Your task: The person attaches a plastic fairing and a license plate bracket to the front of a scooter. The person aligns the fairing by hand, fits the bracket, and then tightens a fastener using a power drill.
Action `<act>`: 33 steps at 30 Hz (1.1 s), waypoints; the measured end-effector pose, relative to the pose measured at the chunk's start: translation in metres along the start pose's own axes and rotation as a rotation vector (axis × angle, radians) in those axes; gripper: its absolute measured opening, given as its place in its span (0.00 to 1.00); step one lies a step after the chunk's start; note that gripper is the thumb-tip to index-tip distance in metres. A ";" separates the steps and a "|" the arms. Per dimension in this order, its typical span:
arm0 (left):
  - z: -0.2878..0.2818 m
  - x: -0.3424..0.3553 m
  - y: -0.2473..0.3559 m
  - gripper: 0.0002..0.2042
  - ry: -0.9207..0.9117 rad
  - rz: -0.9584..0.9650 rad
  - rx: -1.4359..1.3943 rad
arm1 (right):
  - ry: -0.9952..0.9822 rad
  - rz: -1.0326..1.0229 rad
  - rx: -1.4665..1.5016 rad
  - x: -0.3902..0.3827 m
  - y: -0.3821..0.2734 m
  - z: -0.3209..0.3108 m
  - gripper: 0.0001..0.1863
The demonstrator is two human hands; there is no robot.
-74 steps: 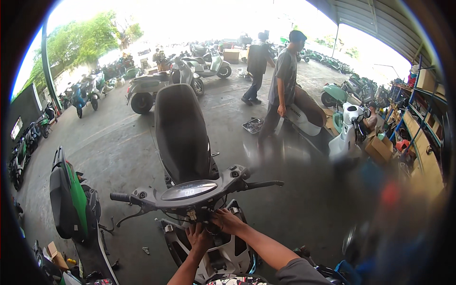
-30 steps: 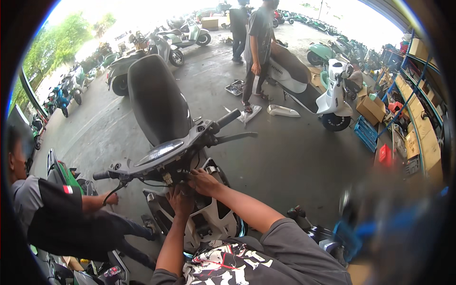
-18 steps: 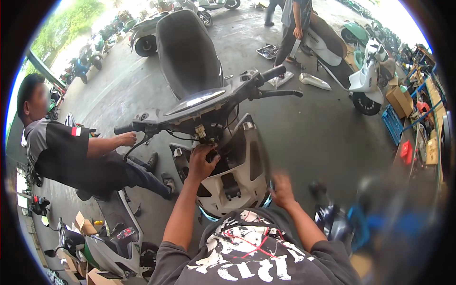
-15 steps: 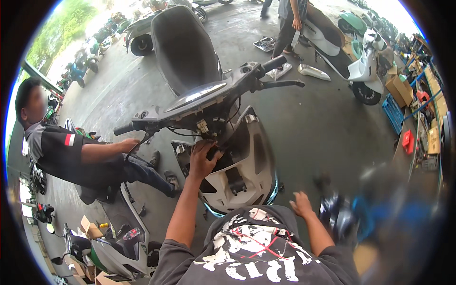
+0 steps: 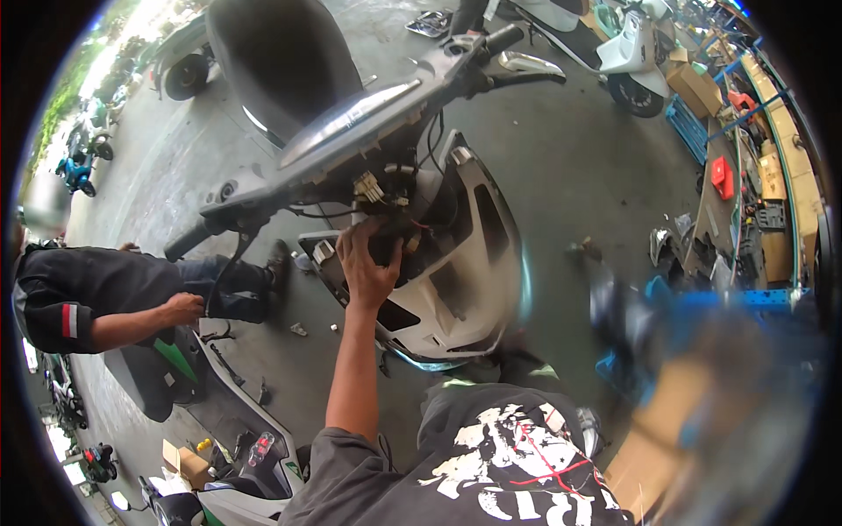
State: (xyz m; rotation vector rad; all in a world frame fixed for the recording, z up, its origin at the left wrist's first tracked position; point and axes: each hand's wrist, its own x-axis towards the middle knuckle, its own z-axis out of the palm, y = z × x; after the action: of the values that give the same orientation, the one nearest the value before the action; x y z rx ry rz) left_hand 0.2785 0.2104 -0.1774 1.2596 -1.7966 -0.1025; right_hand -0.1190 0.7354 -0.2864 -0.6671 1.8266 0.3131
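A partly stripped scooter stands in front of me, its handlebar (image 5: 351, 140) turned at a slant and its pale front panel (image 5: 474, 289) facing me. Below the handlebar, white wire connectors (image 5: 368, 187) and dark cables hang exposed. My left hand (image 5: 368, 263) reaches up into the gap under them, fingers and thumb curled round something dark by the steering column. What it grips is hidden behind the fingers. No part of my right hand shows now.
At the left a co-worker (image 5: 96, 294) stands beside another scooter (image 5: 237, 456). Farther right are a white scooter (image 5: 631, 53), a cardboard box (image 5: 695, 88), a blue crate (image 5: 684, 129) and a cluttered shelf holding a red box (image 5: 722, 178). Blurred parts and cardboard lie close on my right.
My view has swung to the right and closer to the scooter. My right hand has left the picture. My left hand stays under the connectors. The co-worker's head has turned or bent away.
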 end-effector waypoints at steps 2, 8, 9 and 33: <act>0.004 -0.001 -0.003 0.20 -0.013 0.024 0.019 | 0.030 0.007 0.077 -0.024 -0.005 0.007 0.23; 0.011 -0.003 -0.021 0.19 -0.081 -0.061 0.080 | 0.109 0.059 0.234 -0.083 0.031 0.038 0.23; -0.004 -0.002 -0.034 0.19 -0.052 -0.075 0.108 | 0.101 0.036 0.233 -0.079 0.033 0.035 0.23; 0.027 -0.264 0.171 0.20 -1.915 -0.162 0.217 | -0.544 0.152 1.112 -0.161 0.155 0.301 0.24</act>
State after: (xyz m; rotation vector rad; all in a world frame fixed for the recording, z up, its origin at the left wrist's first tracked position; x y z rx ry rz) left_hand 0.1556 0.4868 -0.2674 1.4847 -3.2092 -1.7220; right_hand 0.0626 1.0622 -0.2595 0.3185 1.2413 -0.3965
